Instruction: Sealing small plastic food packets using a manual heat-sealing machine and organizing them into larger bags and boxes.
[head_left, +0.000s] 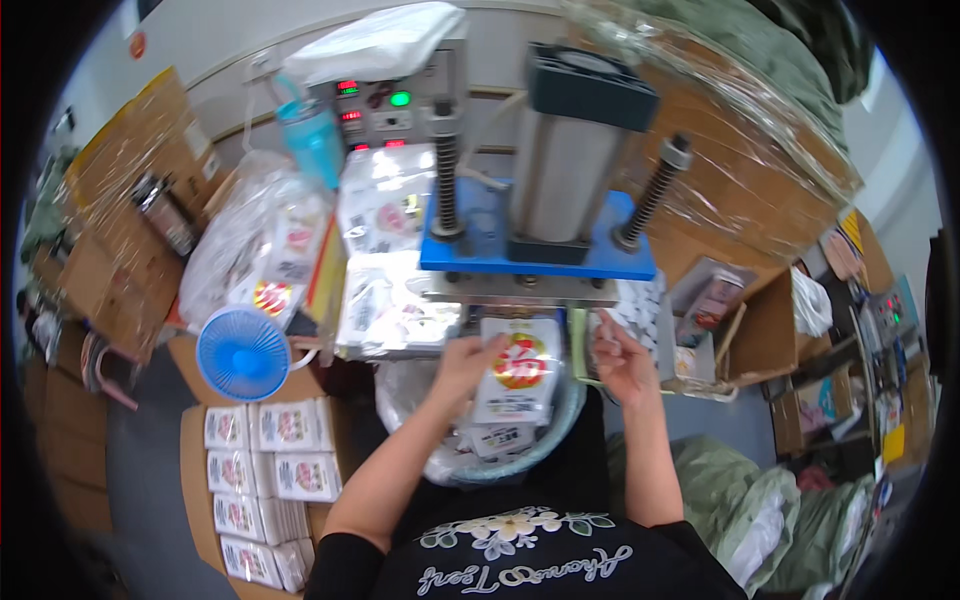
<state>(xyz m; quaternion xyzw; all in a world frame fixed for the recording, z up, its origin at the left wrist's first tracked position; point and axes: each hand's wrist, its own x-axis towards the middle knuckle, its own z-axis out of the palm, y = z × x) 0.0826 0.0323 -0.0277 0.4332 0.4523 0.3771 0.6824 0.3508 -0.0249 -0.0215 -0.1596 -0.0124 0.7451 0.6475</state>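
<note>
My left hand pinches the left edge of a white packet with a round red and gold print. The packet lies at the front of a press, below its metal plate, over a basin holding similar packets. To the right, my right hand is raised with its fingers bent together. Something small and whitish shows at its fingertips, too blurred to name. A green-edged piece stands between the packet and that hand.
Shiny packets lie left of the press, near a control box. A blue fan stands above a carton of stacked packets. An open cardboard box is at the right, with green sacks below.
</note>
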